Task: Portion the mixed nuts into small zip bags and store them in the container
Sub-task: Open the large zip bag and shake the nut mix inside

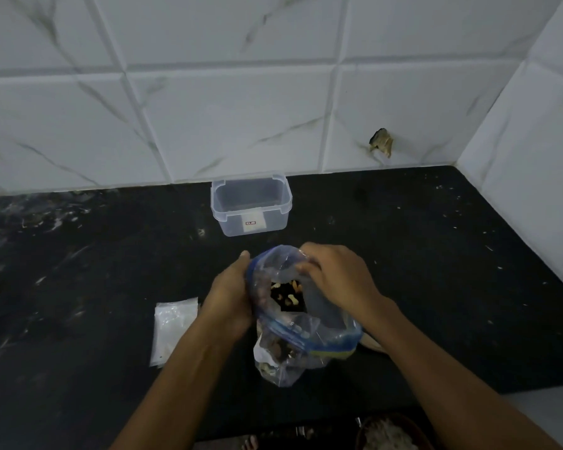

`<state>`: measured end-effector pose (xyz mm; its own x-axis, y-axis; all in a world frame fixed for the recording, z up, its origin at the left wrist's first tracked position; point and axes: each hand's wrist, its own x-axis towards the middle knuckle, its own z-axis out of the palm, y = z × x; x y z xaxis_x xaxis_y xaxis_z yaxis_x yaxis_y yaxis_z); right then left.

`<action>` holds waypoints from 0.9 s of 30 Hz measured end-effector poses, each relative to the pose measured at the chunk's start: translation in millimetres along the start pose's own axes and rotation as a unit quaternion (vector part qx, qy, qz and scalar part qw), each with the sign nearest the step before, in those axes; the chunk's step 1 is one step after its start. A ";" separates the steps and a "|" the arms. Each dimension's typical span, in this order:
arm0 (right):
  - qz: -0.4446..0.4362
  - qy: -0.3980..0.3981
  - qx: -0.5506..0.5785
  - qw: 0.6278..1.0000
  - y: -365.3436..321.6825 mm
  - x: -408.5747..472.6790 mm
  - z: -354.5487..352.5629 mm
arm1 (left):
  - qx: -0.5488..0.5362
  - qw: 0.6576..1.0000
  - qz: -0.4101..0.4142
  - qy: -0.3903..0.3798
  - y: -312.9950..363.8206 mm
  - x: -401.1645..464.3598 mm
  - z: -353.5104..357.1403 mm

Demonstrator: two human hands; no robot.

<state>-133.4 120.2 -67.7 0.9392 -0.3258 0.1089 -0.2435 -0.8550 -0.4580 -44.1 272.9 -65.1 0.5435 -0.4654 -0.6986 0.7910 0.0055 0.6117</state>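
A large clear zip bag (319,336) with a blue seal strip stands on the black counter (436,271), its mouth wide open. Mixed nuts (285,295) show through the opening. My left hand (229,295) grips the bag's left rim. My right hand (333,274) pinches the far right rim, fingers curled over the edge. A small stack of flat clear zip bags (173,329) lies left of my left forearm. An open, lidless clear plastic container (251,203) sits further back near the wall, with nothing visible inside.
White marble-look tiled walls (241,108) meet in a corner at the right. A chipped hole (381,142) marks the back wall. A round brown bowl (392,433) peeks in at the bottom edge, below the counter's front edge. Crumbs dot the counter's right side.
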 end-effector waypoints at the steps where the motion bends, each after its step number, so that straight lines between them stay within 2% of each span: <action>1: 0.017 0.017 0.015 1.000 1.8 1.1 2.3 | 0.059 0.996 0.059 0.037 -2.1 -6.1 1.8; 2: 0.038 0.041 0.035 0.998 2.9 2.5 3.2 | 0.129 0.978 0.138 0.085 -5.9 -13.8 2.0; 4: 0.083 0.106 0.061 0.989 1.9 6.3 1.1 | 0.236 0.899 0.330 0.165 -18.5 -36.9 2.7; 6: 0.134 0.146 0.084 0.977 -3.3 9.8 -0.5 | 0.297 0.825 0.441 0.192 -33.4 -58.7 7.1; 8: 0.182 0.160 0.145 0.959 -8.5 11.9 0.0 | 0.368 0.786 0.458 0.190 -49.7 -63.2 9.9; 10: 0.218 0.163 0.209 0.939 -10.7 9.6 -0.2 | 0.464 0.753 0.422 0.201 -61.4 -55.3 5.2; 13: 0.248 0.142 0.271 0.919 -7.5 0.3 2.4 | 0.544 0.732 0.353 0.208 -68.9 -39.4 -10.4; 14: 0.254 0.132 0.277 0.917 -6.1 -2.9 3.4 | 0.545 0.737 0.344 0.203 -69.1 -36.3 -14.8; 16: 0.260 0.122 0.275 0.918 -1.5 -8.5 4.5 | 0.501 0.772 0.344 0.189 -68.1 -30.0 -21.0; 18: 0.262 0.120 0.279 0.916 3.9 -11.7 4.1 | 0.422 0.828 0.322 0.181 -63.5 -23.0 -26.0; 20: 0.268 0.114 0.300 0.909 8.2 -13.4 2.9 | 0.349 0.887 0.252 0.167 -56.9 -16.3 -28.9; 22: 0.275 0.099 0.321 0.901 12.3 -14.2 1.9 | 0.279 0.930 0.185 0.148 -51.9 -10.6 -29.9; 25: 0.298 0.049 0.356 0.884 21.1 -16.2 -5.1 | 0.069 0.988 0.101 0.094 -39.1 -3.2 -31.0; 27: 0.317 0.014 0.405 0.858 30.8 -18.9 -9.1 | -0.117 0.991 0.037 0.044 -22.6 -1.0 -27.9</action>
<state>-160.9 96.3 -75.9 0.6713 -0.6412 -0.3718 -0.4436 0.0543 -0.8946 -54.7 298.0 -88.6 0.6168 -0.3763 -0.6913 0.7860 0.2468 0.5669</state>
